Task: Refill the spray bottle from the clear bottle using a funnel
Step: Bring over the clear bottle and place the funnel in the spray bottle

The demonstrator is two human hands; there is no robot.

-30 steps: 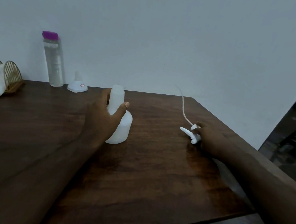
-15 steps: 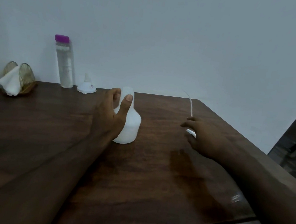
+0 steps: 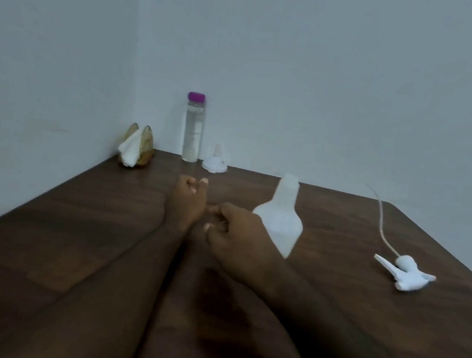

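table [image 3: 359, 320]: dark wood, pushed into a wall corner, everything sits on it

right hand [image 3: 238, 236]: low over the middle of the table, just in front-left of the spray bottle. Fingers loosely curled, nothing in them. Can't tell if the back of it touches the bottle.

left hand [image 3: 186, 200]: stretched further back, aimed at the funnel and clear bottle but well short of both. Fingers tucked in, thumb up, holding nothing.

spray bottle [image 3: 281, 218]: mid-table, on its base, head off. Worry: it looks light and empty, and that right hand is very close, so I think a careless sweep could tip it. Also the neck is narrow, so a pour without a seated funnel goes on the wood. Long axis is up-down, open mouth on top; the slight lean is probably the wide lens.

clear bottle [image 3: 193, 134]: at the back by the wall, upright, purple cap [image 3: 196, 96] on and pointing up, nearly full. Cap has to come off first.

spray head [image 3: 404, 271]: on its side well right of the spray bottle, dip tube curving up and back. Near-ish the edge, could get knocked off.

napkin holder [image 3: 137, 147]: back corner, out of the way

funnel [image 3: 215, 161]: just right of the clear bottle, wide end down, spout up, so it needs flipping before it goes in
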